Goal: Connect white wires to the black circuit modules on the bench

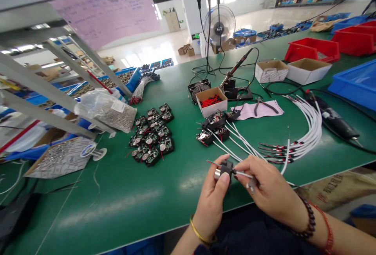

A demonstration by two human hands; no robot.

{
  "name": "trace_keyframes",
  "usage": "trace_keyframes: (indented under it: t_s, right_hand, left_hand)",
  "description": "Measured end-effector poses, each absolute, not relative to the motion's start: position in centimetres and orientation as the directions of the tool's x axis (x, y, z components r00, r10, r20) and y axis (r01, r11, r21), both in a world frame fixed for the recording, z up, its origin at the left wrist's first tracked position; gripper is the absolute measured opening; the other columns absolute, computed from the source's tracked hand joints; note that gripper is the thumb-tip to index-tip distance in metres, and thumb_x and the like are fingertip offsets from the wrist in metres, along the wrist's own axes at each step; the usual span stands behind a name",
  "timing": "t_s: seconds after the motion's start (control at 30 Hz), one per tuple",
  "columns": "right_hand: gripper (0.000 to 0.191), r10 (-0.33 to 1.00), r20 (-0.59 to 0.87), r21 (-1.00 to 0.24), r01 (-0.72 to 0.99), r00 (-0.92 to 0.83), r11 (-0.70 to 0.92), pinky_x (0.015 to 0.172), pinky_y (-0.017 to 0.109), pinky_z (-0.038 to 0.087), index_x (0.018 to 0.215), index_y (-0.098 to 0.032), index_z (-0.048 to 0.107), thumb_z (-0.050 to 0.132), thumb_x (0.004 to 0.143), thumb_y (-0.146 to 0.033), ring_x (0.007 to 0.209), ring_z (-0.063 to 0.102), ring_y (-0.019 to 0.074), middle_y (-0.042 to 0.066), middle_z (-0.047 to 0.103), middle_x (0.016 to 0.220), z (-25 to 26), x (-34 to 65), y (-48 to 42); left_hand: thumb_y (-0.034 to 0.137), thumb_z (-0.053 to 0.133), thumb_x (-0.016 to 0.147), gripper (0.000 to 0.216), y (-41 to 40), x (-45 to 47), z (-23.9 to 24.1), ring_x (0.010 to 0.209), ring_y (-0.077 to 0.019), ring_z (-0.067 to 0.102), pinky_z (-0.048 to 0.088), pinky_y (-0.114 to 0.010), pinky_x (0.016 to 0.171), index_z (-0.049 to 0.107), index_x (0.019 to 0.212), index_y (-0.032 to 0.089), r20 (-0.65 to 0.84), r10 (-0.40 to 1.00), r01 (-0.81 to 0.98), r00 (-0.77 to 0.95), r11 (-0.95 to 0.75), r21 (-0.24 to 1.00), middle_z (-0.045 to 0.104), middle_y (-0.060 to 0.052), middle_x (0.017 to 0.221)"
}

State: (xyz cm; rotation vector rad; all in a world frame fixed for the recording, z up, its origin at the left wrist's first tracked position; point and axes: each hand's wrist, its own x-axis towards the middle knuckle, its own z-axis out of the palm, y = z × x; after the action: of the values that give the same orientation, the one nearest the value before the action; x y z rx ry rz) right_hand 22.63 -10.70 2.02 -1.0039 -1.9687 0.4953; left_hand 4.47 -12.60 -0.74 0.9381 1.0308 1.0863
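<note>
My left hand (212,204) is closed around a small black housing (226,167) with a silver round part at its left side. A thin red and green wire end sticks out past my left fingers. With thumb and fingertips my right hand (272,186) pinches a white cable (243,174) where it meets the housing's right side. A small greyish-white piece shows below the right fingers; I cannot make out what it is. Just beyond my hands lie several black circuit modules (214,120) with white cables attached. More such modules (151,133) are grouped further left.
A bundle of white cables (311,129) curves on the green table (117,204) at right. Behind stand a box of red parts (211,106), a soldering iron (236,67) and pliers (266,108) on pink paper. Left are a bag of metal parts (108,110) and a solder spool (93,152).
</note>
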Motion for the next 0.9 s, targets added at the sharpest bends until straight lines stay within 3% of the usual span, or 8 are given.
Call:
trace_keyframes:
  t_s: [0.13, 0.2, 0.37, 0.47, 0.57, 0.63, 0.8, 0.9]
  right_hand:
    - [0.018, 0.773, 0.558, -0.601, 0.494, -0.302, 0.627, 0.066, 0.032, 0.046, 0.104, -0.021, 0.061, 0.046, 0.113, -0.019, 0.073, 0.063, 0.0216, 0.004, 0.065, 0.084, 1.9, 22.2, -10.9]
    - [0.025, 0.801, 0.529, -0.644, 0.482, -0.282, 0.595, 0.065, 0.032, 0.047, 0.103, -0.022, 0.061, 0.042, 0.117, -0.028, 0.072, 0.063, 0.0214, 0.004, 0.066, 0.084, 1.9, 22.0, -11.0]
    - [0.050, 0.919, 0.208, -0.887, 0.331, -0.335, 0.321, 0.058, 0.028, 0.043, 0.086, -0.023, 0.055, 0.032, 0.121, -0.050, 0.062, 0.056, 0.0177, -0.002, 0.059, 0.073, 1.7, 21.8, -10.9]
    - [0.048, 0.915, 0.144, -0.911, 0.310, -0.376, 0.271, 0.060, 0.029, 0.043, 0.087, -0.023, 0.054, 0.032, 0.120, -0.050, 0.064, 0.056, 0.0183, -0.001, 0.059, 0.075, 1.9, 21.8, -11.0]
    - [0.020, 0.910, 0.199, -0.858, 0.384, -0.363, 0.340, 0.064, 0.030, 0.046, 0.103, -0.022, 0.056, 0.045, 0.115, -0.034, 0.072, 0.061, 0.0199, 0.002, 0.064, 0.086, 2.4, 21.9, -11.2]
    - [0.011, 0.885, 0.304, -0.787, 0.432, -0.352, 0.441, 0.068, 0.031, 0.047, 0.108, -0.022, 0.056, 0.046, 0.111, -0.023, 0.077, 0.062, 0.0211, 0.004, 0.065, 0.091, 2.6, 21.9, -11.3]
    - [0.020, 0.789, 0.478, -0.613, 0.497, -0.386, 0.615, 0.070, 0.033, 0.046, 0.104, -0.021, 0.058, 0.040, 0.112, -0.017, 0.078, 0.062, 0.0231, 0.005, 0.065, 0.088, 2.6, 21.6, -11.0]
    - [0.033, 0.838, 0.387, -0.707, 0.459, -0.386, 0.538, 0.066, 0.032, 0.044, 0.093, -0.022, 0.056, 0.035, 0.118, -0.029, 0.073, 0.060, 0.0219, 0.004, 0.064, 0.083, 2.5, 21.5, -10.8]
  left_hand:
    - [0.060, 0.069, 0.098, 0.053, -12.8, 4.6, 0.1, 0.118, -0.0275, 0.063, 0.046, -0.035, 0.106, 0.069, 0.141, 0.029, -0.092, 0.991, -0.098, 0.097, 0.101, 0.990, 0.070, -0.006, 0.137]
    - [0.054, 0.068, 0.101, 0.050, -13.0, 4.5, 0.4, 0.120, -0.0286, 0.062, 0.045, -0.037, 0.108, 0.067, 0.143, 0.028, -0.039, 0.996, -0.015, 0.075, 0.041, 0.999, 0.068, -0.008, 0.139]
    - [0.043, 0.065, 0.104, 0.046, -13.5, 4.2, 0.9, 0.124, -0.0291, 0.059, 0.043, -0.039, 0.112, 0.064, 0.147, 0.030, 0.062, 0.995, 0.139, 0.082, -0.073, 0.988, 0.064, -0.010, 0.136]
    - [0.045, 0.064, 0.104, 0.044, -13.7, 4.3, 0.6, 0.129, -0.0303, 0.057, 0.041, -0.042, 0.116, 0.065, 0.146, 0.032, 0.054, 0.997, 0.112, 0.055, -0.060, 0.992, 0.064, -0.010, 0.139]
    - [0.051, 0.063, 0.104, 0.044, -13.7, 4.4, 0.2, 0.140, -0.0322, 0.052, 0.032, -0.045, 0.125, 0.066, 0.144, 0.032, 0.026, 1.000, 0.062, -0.009, -0.025, 0.998, 0.062, -0.009, 0.148]
    - [0.055, 0.062, 0.104, 0.046, -13.7, 4.4, -0.1, 0.144, -0.0330, 0.050, 0.029, -0.046, 0.127, 0.066, 0.144, 0.031, 0.023, 1.000, 0.047, -0.019, -0.022, 0.999, 0.061, -0.008, 0.151]
    - [0.055, 0.060, 0.105, 0.047, -13.7, 4.3, 0.1, 0.137, -0.0324, 0.055, 0.037, -0.044, 0.120, 0.064, 0.144, 0.030, 0.039, 0.999, 0.058, 0.020, -0.040, 0.997, 0.063, -0.010, 0.147]
    - [0.050, 0.062, 0.105, 0.045, -13.7, 4.2, 0.5, 0.130, -0.0317, 0.058, 0.041, -0.043, 0.115, 0.065, 0.144, 0.030, 0.056, 0.997, 0.076, 0.045, -0.060, 0.995, 0.064, -0.011, 0.142]
